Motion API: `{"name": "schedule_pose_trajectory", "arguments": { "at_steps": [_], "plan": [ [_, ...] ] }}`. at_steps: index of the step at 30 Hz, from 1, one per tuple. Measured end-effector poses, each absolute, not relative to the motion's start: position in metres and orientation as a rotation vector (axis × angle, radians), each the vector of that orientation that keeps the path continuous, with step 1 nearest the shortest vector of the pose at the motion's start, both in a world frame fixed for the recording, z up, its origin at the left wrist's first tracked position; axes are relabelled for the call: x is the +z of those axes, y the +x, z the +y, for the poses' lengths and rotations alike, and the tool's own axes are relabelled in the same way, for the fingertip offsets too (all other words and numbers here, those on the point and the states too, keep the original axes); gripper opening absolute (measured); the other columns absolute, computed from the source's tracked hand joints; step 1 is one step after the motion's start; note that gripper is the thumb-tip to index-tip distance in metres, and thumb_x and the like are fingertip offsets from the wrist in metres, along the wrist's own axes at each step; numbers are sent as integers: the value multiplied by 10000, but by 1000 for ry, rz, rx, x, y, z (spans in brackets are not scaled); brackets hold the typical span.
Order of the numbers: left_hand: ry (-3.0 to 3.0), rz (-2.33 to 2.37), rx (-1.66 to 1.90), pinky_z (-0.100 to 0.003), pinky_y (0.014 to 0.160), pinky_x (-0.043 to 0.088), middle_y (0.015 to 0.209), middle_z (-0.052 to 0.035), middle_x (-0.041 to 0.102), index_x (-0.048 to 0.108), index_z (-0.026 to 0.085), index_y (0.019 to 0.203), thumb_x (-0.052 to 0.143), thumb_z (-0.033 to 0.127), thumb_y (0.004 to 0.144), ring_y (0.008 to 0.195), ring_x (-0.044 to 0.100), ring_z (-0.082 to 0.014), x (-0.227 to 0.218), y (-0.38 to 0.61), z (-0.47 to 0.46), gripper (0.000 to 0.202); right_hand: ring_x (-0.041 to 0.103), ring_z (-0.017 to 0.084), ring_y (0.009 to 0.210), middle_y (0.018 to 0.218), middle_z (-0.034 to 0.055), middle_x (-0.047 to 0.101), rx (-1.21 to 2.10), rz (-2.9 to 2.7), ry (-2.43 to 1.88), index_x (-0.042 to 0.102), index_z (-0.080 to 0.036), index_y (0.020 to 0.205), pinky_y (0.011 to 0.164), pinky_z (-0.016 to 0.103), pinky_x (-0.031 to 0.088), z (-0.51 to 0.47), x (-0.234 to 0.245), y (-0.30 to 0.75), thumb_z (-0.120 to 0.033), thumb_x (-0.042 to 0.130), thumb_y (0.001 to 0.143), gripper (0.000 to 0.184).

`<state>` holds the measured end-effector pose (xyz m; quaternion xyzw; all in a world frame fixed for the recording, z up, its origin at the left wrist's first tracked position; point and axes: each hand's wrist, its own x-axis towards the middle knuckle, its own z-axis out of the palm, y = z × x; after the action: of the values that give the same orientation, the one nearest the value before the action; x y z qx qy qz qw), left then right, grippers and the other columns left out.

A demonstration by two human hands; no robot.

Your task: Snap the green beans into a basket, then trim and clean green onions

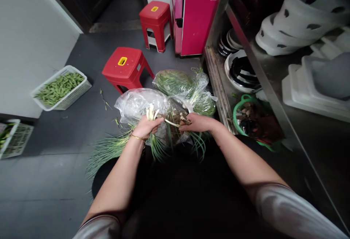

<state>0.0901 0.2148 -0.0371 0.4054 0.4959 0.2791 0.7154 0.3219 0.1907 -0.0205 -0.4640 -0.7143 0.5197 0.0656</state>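
Observation:
My left hand (147, 126) is closed round a bunch of green onions (151, 114); their white ends stick up above the fist and the green leaves hang down past my wrist. My right hand (197, 122) is closed on the root end of one pale stalk (172, 123) that spans the gap between both hands. Dirty roots (181, 116) sit just above my right fingers. Clear plastic bags of greens (179, 86) lie right behind my hands. More long green leaves (109, 149) fan out over the floor to the left.
Two red plastic stools (126, 67) (155, 18) stand on the grey floor behind the bags. A white basket of green pods (61, 87) sits at the left wall, another basket (12, 138) further left. On the right, a steel shelf (218, 82) holds bowls and a green basket (247, 117). A pink cabinet (195, 13) stands at the back.

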Motion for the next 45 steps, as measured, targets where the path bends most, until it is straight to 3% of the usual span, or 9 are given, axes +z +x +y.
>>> {"name": "schedule_pose_trajectory", "arguments": {
  "at_steps": [8,13,22,29,32,36,38,42,45],
  "plan": [
    [890,1170,656,-170,315,207,463,17,520,537,132,668,819,409,541,321,328,-25,-44,85,217,416,359,88,505,516,-24,439,1299,-2287,-1435,540,-162,572,518,243,249,178,-31,304,-345,567,816,306],
    [969,1253,684,-192,301,221,374,29,464,503,148,561,793,362,572,287,338,-47,-48,83,218,361,340,87,509,524,-28,436,1235,-2320,-1444,536,-164,575,524,246,248,179,-31,309,-343,560,823,307],
    [861,1237,940,-178,309,209,392,84,386,437,164,565,797,268,552,304,285,-20,-37,60,230,375,485,113,569,636,10,602,1511,-2236,-1435,676,-144,730,568,246,350,183,-14,352,-394,550,820,293],
    [792,1452,1125,-167,319,226,403,80,423,471,154,622,754,237,606,318,298,-20,-35,38,245,296,509,122,545,608,12,621,1650,-2134,-1410,694,-165,709,547,253,377,180,-9,385,-395,567,806,280],
    [817,1454,903,-176,313,236,457,31,522,564,120,708,792,259,552,312,330,-31,-37,49,240,309,503,124,557,610,8,607,1519,-2100,-1491,691,-162,738,551,252,364,180,-9,375,-407,545,821,298],
    [818,1130,674,-154,335,213,634,-32,624,646,93,969,812,337,550,363,323,-7,-39,80,220,512,486,114,569,589,-3,564,1399,-2064,-1538,651,-147,683,554,240,335,178,-17,325,-403,568,810,298],
    [833,1040,675,-151,340,215,684,-51,637,671,90,911,814,357,547,399,362,-15,-37,88,214,473,474,103,552,556,-17,533,1489,-2054,-1425,630,-144,643,545,229,326,179,-25,300,-416,606,785,307],
    [859,1060,777,-178,361,296,465,0,517,645,101,650,782,408,590,400,410,-59,-28,78,214,342,450,80,462,575,-7,574,1752,-1539,-1323,636,-144,728,468,214,339,193,-34,281,-522,570,804,391],
    [877,1017,834,-206,414,362,340,64,343,625,119,593,774,391,604,364,355,-59,-26,68,212,311,563,107,552,743,45,662,1872,-948,-1161,634,-154,889,492,221,436,208,-34,278,-501,498,867,373]
  ]
}}
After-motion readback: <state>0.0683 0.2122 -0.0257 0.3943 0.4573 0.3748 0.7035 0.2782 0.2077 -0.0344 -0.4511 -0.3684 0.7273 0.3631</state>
